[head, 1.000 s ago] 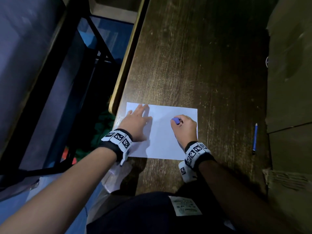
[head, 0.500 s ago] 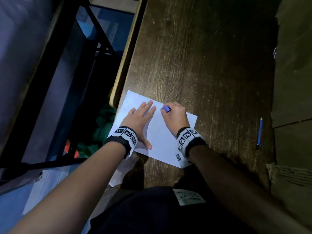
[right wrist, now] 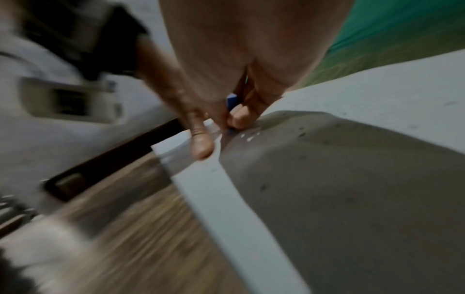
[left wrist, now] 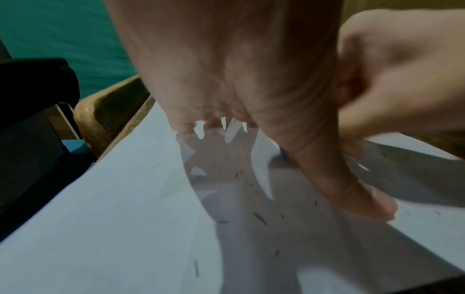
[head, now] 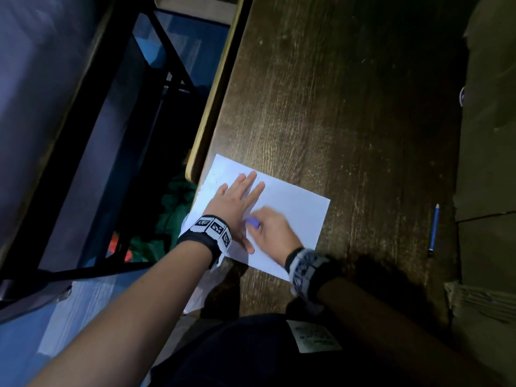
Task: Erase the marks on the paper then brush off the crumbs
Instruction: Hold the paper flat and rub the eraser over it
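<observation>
The dark wooden counter (head: 349, 113) carries everything, and your white paper (head: 296, 213) lies askew at its near left corner, one edge just at the counter's left rim. Keep your left hand (head: 237, 205) as it is: flat on the left half of the sheet, fingers straight and spread, pinning it so it cannot slide or buckle. Your right hand (head: 275, 230) sits just right of it, touching the left thumb, its fingers curled round the small blue eraser (head: 252, 222), which meets the paper near the sheet's middle. Rub in short strokes away from the pinning hand, press lightly, and shift the left hand closer to whichever mark you work on, so the sheet does not crease. Dark crumbs (left wrist: 236, 175) already lie scattered under and around the left palm; I judge that brushing should wait until no marks remain. Sweep them toward the left rim. The blue pencil (head: 433, 230) lies well apart at the right.
</observation>
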